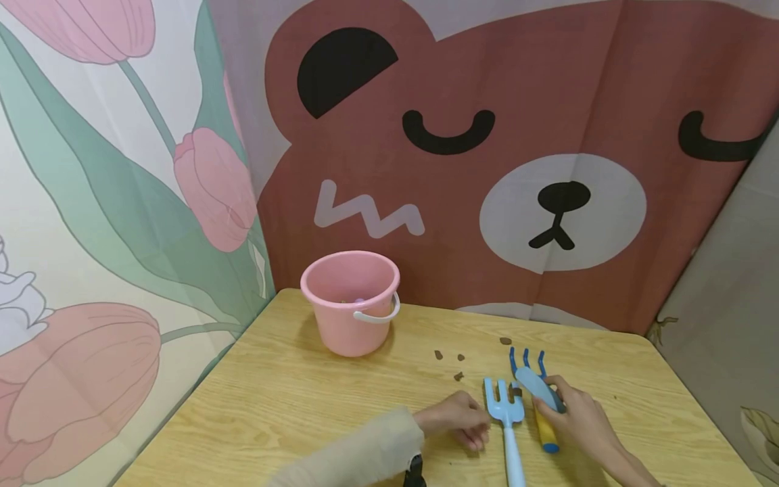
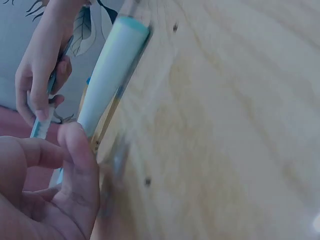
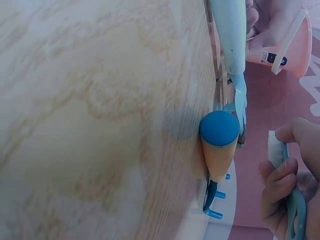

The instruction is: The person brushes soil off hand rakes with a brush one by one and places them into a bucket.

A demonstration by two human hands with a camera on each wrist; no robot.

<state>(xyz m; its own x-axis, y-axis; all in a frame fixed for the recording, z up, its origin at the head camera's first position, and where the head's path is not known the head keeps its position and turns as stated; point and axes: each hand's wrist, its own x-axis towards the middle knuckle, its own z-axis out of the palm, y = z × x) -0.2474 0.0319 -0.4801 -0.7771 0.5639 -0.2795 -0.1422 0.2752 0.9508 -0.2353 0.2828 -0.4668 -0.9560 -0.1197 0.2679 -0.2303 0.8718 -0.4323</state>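
Note:
In the head view my right hand (image 1: 581,419) grips a light blue brush (image 1: 535,387). White bristles (image 3: 273,150) show at its end in the right wrist view. The brush is over a small rake (image 1: 546,433) with blue tines and a yellow handle. My left hand (image 1: 459,421) is just left of a light blue toy fork (image 1: 511,443), its fingers loosely bent; I see nothing held in it. In the left wrist view the fingertips are close to the fork's handle (image 2: 107,80); whether they touch it is unclear. A brown bit (image 1: 516,391) is at the fork's tines.
A pink bucket (image 1: 356,331) with a white handle stands at the back left of the wooden table (image 1: 255,399); small items inside are barely visible. Several brown bits (image 1: 459,376) lie between the bucket and the tools. Printed cloth (image 1: 450,257) hangs behind the table.

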